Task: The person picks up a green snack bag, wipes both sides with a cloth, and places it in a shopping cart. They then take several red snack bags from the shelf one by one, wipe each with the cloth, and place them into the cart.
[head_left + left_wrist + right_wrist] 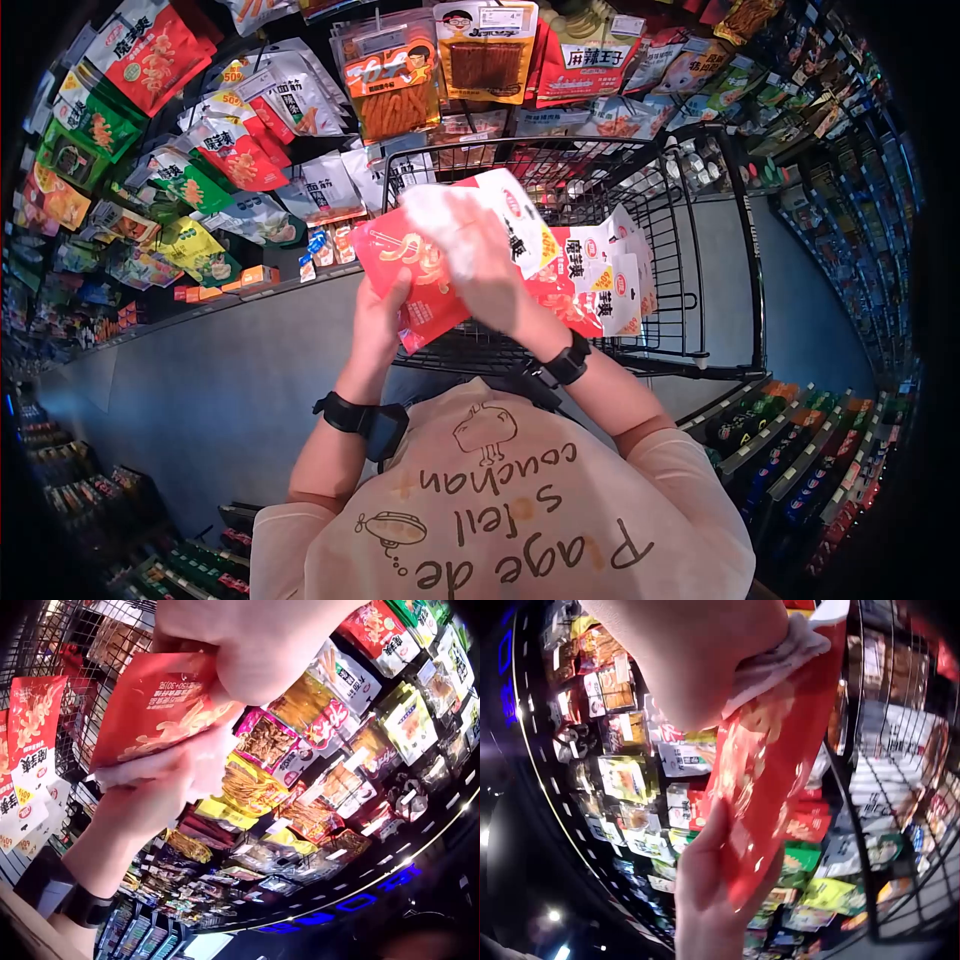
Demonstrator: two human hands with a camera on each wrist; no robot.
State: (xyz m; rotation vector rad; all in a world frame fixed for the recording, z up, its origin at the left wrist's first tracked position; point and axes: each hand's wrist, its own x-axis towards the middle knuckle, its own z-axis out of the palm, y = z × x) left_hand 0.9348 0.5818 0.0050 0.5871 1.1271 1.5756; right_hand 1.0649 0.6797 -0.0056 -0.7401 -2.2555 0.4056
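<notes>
The left hand (pixel 385 310) grips a red snack bag (pixel 428 290) by its lower edge, thumb on the printed face. Over the same bag lies the right hand (pixel 490 275), holding a crumpled white cloth or tissue (pixel 440 215) against it, blurred in the head view. In the left wrist view the cloth (pixel 157 766) runs along the edge of the red bag (pixel 161 697), with the right hand (pixel 150 802) on it. The right wrist view has the left hand (pixel 716 877) pinching the bag (pixel 761 780) from below; the right hand's fingertips are hidden there.
A black wire cart (pixel 755 260) stands just beyond the hands. Several red-and-white snack bags (pixel 600 265) lie at its near side, right of the held bag. Hanging snack packs (pixel 390 85) fill the shelves ahead and left; grey floor (pixel 200 380) shows at left.
</notes>
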